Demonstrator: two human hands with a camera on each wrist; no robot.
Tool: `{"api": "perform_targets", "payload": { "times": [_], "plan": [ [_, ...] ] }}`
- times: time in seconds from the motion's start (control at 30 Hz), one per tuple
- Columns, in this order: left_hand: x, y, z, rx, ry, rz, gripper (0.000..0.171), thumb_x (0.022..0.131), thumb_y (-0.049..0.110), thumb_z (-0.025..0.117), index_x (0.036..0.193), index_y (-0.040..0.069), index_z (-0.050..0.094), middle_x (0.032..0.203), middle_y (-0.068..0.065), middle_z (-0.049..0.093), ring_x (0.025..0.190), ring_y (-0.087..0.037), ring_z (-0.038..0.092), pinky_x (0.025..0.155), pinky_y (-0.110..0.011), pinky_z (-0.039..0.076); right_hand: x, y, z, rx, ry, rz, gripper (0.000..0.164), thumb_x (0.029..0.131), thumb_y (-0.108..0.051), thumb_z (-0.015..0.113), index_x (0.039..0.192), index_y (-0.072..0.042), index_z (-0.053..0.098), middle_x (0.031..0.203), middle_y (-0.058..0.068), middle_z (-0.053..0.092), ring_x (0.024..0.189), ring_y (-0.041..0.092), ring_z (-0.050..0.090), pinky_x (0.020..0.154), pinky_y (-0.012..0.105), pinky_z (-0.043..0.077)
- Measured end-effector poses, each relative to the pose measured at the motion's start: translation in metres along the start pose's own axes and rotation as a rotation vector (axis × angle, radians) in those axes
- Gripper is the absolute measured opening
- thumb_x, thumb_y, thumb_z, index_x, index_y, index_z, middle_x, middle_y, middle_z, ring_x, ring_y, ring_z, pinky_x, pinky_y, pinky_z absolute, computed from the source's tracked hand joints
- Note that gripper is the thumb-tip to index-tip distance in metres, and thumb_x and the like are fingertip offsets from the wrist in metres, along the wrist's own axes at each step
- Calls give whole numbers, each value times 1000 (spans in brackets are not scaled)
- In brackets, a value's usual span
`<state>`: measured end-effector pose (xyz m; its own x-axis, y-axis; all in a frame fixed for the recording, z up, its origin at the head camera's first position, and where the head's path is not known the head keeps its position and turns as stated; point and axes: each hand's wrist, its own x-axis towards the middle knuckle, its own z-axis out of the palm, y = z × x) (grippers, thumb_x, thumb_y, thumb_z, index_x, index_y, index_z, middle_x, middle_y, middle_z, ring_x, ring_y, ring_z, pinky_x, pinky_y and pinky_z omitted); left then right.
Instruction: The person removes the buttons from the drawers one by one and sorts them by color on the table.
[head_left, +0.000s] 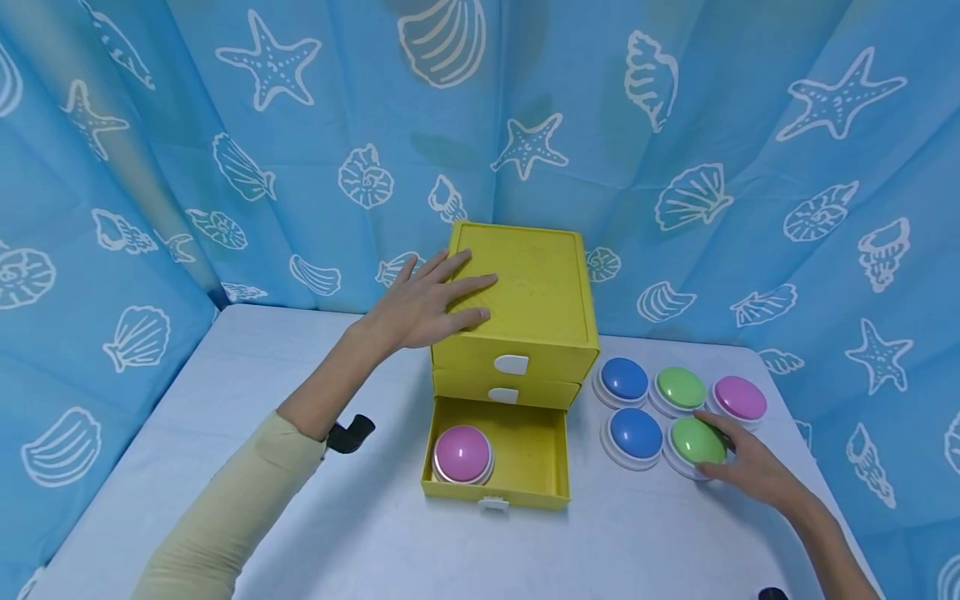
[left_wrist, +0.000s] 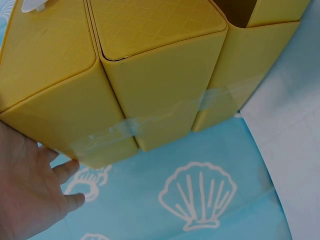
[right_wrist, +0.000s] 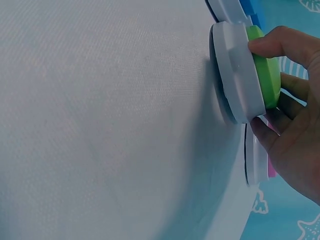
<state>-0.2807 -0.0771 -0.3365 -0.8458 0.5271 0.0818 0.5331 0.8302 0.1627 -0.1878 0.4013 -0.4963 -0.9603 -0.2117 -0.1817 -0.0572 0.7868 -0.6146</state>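
Note:
My left hand (head_left: 423, 304) rests with spread fingers on the top left edge of a yellow three-drawer box (head_left: 525, 283). Its bottom drawer (head_left: 528, 454) is pulled out, and a pink push button (head_left: 461, 454) with a white base sits in the drawer's left part. To the right of the box, my right hand (head_left: 750, 467) holds the front green push button (head_left: 697, 442) between thumb and fingers. In the right wrist view the thumb lies on the button's green dome (right_wrist: 270, 80) and the other fingers reach round its far side. Whether its base touches the table I cannot tell.
Beside the held button stand two blue buttons (head_left: 624, 379), another green button (head_left: 681, 387) and a pink button (head_left: 739, 398). They stand close together on the white-covered table (head_left: 315, 517). A blue curtain (head_left: 337, 108) with shells and starfish hangs behind and at both sides.

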Motion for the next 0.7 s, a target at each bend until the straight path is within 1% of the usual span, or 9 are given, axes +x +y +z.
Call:
{"api": "perform_targets", "payload": {
  "times": [0.13,0.23,0.3,0.37,0.53,0.63,0.7],
  "plan": [
    [0,0,0,4,2,0,62,88,69,19,143,41,28,153,-2,10,139,-26,3,106,-55,2,1,0,1,-23,18,-7,83,78,-32,72,143,-4,27,137,27,31,120,48,29,91,61,31],
    [0,0,0,-1,1,2,62,88,69,19,143,41,28,153,-2,11,139,-26,3,106,-55,2,0,-1,1,-6,15,4,85,78,-32,72,143,-4,26,139,27,29,122,49,28,93,61,30],
    [0,0,0,-8,-3,1,62,89,69,19,143,41,28,153,-2,11,139,-26,3,106,-55,1,-1,-1,1,16,-3,8,87,78,-32,72,144,-3,24,140,29,25,123,51,24,93,63,28],
    [0,1,-1,-8,-4,2,62,89,69,19,143,41,28,153,-2,10,139,-26,3,106,-55,1,-1,0,1,6,-2,20,88,77,-34,73,145,-4,24,140,28,25,124,50,24,94,61,28],
    [0,1,-1,-4,-4,1,62,89,69,19,143,41,28,153,-1,11,139,-26,3,106,-55,2,0,5,3,-6,6,2,89,77,-38,72,146,-11,23,141,26,26,124,49,25,93,59,30],
    [0,0,-1,-4,-5,1,62,89,69,19,143,41,28,153,-2,10,139,-26,3,106,-55,1,-1,2,3,-1,11,-7,90,76,-38,73,146,-11,23,141,26,25,124,48,25,92,59,31],
    [0,0,0,-4,-8,0,62,89,69,19,143,41,27,153,-2,10,139,-26,2,106,-55,1,-1,-2,1,-9,12,-18,88,78,-35,72,146,-8,24,141,27,24,124,50,25,92,61,30]
  ]
}}
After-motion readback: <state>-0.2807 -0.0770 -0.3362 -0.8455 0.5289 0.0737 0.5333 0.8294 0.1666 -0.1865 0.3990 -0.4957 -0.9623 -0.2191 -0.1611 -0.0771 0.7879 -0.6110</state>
